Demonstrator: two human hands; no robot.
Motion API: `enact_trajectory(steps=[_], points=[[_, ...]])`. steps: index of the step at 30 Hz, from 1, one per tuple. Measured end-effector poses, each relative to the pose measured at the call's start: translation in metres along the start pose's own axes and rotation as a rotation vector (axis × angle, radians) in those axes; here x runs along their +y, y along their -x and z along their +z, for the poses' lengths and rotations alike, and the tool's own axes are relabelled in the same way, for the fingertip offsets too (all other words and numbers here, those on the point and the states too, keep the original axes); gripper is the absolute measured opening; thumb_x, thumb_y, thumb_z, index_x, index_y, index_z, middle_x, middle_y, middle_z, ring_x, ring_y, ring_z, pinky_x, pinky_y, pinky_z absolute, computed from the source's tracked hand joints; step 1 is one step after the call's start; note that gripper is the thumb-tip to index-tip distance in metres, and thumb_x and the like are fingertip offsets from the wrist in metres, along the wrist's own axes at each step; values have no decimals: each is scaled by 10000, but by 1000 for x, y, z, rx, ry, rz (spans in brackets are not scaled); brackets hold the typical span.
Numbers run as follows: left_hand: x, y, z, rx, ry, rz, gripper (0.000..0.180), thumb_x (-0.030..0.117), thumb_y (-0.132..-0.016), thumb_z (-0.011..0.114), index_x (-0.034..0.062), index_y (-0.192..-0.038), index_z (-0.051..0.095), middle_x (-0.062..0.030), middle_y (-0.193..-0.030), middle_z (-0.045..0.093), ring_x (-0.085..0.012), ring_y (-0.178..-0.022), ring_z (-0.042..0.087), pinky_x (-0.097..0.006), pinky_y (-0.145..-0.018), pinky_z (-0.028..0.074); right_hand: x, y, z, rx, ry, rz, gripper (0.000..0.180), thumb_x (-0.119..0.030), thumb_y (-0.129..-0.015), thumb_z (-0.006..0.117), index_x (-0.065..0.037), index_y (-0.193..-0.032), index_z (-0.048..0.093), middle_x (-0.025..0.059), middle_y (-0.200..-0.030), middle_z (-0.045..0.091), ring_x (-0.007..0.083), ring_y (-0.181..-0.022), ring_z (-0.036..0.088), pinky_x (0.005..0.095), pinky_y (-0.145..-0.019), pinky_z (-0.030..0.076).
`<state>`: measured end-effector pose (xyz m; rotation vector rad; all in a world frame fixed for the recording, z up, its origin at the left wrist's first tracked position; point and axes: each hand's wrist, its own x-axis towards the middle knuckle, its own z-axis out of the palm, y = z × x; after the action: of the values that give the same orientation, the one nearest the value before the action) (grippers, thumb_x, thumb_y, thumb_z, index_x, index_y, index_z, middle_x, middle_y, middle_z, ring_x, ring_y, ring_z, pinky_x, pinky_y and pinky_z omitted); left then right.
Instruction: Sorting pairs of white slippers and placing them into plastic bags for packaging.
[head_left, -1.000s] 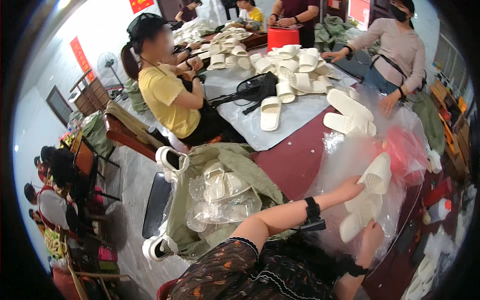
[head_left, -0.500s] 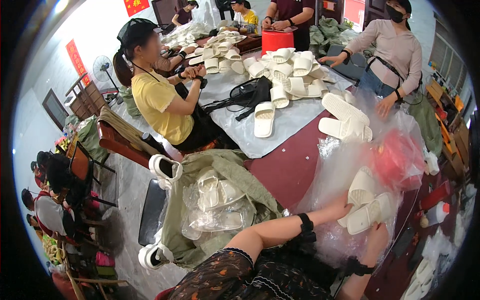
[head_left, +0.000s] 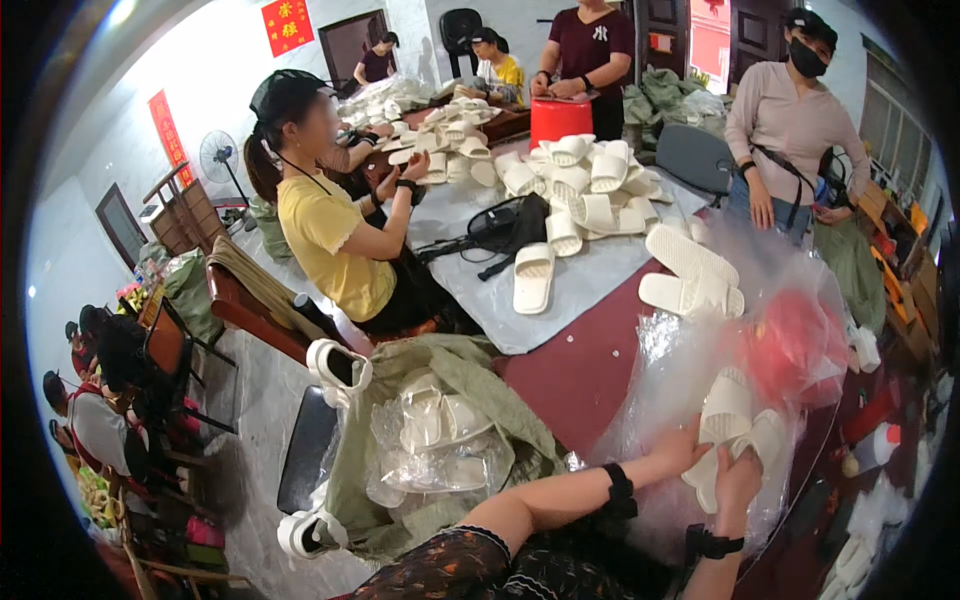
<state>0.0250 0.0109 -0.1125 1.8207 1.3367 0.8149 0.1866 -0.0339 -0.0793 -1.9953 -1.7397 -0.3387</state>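
Observation:
At the lower right, over the table's near edge, I hold a pair of cream slide slippers. One slipper (head_left: 727, 402) stands with its strap facing me. The other slipper (head_left: 766, 440) is tilted beside it. My left hand (head_left: 682, 448) closes on the slippers from the left. My right hand (head_left: 739, 478) grips the tilted one from the front, its fingers curled over it. Around and under them spreads a clear plastic bag (head_left: 640, 415). Just beyond lies a red bundle (head_left: 797, 335) under clear plastic. Another pair of slippers (head_left: 690, 270) rests behind the bag.
A green woven sack (head_left: 475, 375) with wrapped slippers (head_left: 440, 415) stands left of my arm. Slippers are heaped (head_left: 590, 185) on the far table, near a black bag (head_left: 500, 230). A person in yellow (head_left: 325, 215) sits at left; another (head_left: 795, 120) stands at right.
My right hand has moved left and now lies over the slippers' front. The nearer slipper has turned and tilted. At right, the standing person's arms have drawn back from the table.

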Motion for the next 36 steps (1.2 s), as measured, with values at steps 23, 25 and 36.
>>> enact_trajectory(steps=[23,25,36], points=[[10,19,2,-83,-39,106,740,435,-914,658,-51,-1396,377,-313,-1197,580,-461,-1062,598,-499,-935,473,20,-24,32,45,-85,118,281,-267,-813,687,14,-790,690,226,-743,670,408,-708,659,497,-664,520],[20,28,-19,-131,-14,290,736,410,-899,685,-60,-1382,391,-325,-1212,566,-464,-1087,592,-499,-952,478,13,-25,24,62,-81,99,254,-239,-782,680,12,-741,689,224,-734,660,411,-689,651,504,-662,516],[35,53,-50,17,-315,359,1036,548,-825,721,-23,-1526,216,-284,-1061,585,-414,-849,646,-480,-709,526,-2,-9,-30,107,-230,68,257,-252,-901,643,-21,-787,645,176,-771,654,382,-720,645,496,-648,500]])
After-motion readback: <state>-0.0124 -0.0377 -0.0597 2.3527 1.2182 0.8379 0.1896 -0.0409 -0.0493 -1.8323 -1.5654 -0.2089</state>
